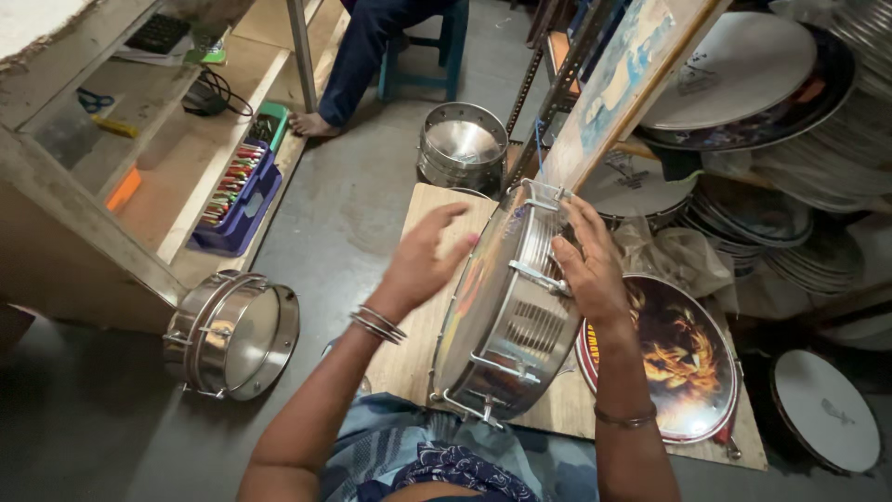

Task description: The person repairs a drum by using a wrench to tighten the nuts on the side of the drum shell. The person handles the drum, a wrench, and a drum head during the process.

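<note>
Landmark: wooden board [418, 358] on the floor. A drum shell [511, 307] stands on edge on it, a printed drumhead [683, 363] lies right, a second drum [232, 335] left, a steel pot [462, 147] behind, stacked drumheads [818, 260] far right.

Both forearms are bare from wrist to elbow; no sleeve reaches them. The left hand [423, 260] carries a set of thin silver-coloured bangles at the wrist [378, 325], several rings stacked close together. The right hand [587, 265] carries a single darker, narrow bangle [625, 420] further up the forearm. No rings are discernible on the fingers [581, 216]. At the lower edge, the person wears a light blue garment with a dark blue patterned cloth [446, 462].
</note>
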